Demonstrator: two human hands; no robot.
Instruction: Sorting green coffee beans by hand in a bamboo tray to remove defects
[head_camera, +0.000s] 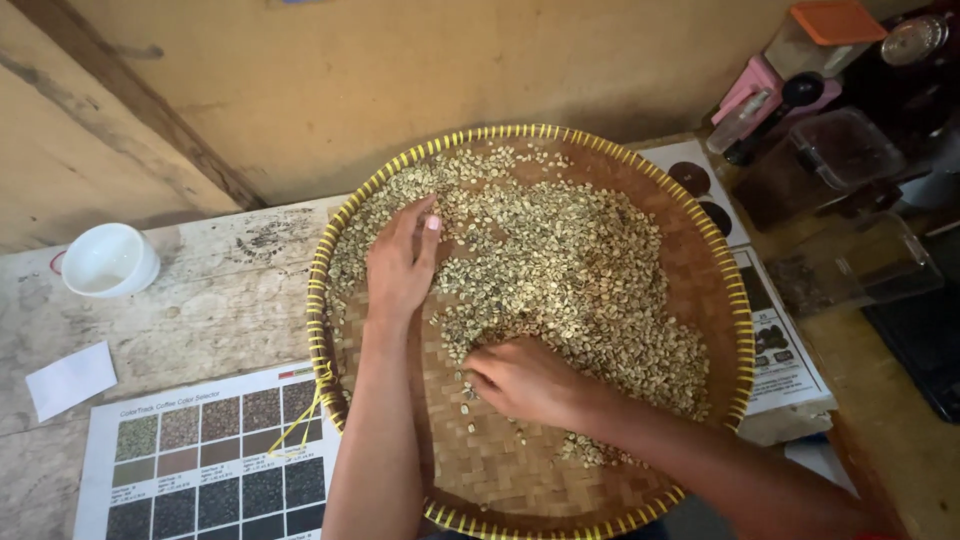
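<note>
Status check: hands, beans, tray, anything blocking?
Left hand flat on pale beans, open. Right hand curled in beans, grip unclear. Woven tray on table. Nothing blocking.

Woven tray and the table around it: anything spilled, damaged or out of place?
Nothing spilled: the pale beans all lie inside the woven tray. One oddity: a yellow rim strand has come loose at its left edge, dangling over the colour chart.

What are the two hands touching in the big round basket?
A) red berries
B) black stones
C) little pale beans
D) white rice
C: the left hand lies flat and the right hand curls on a spread of little pale greenish beans inside the woven tray with the yellow rim.
</note>
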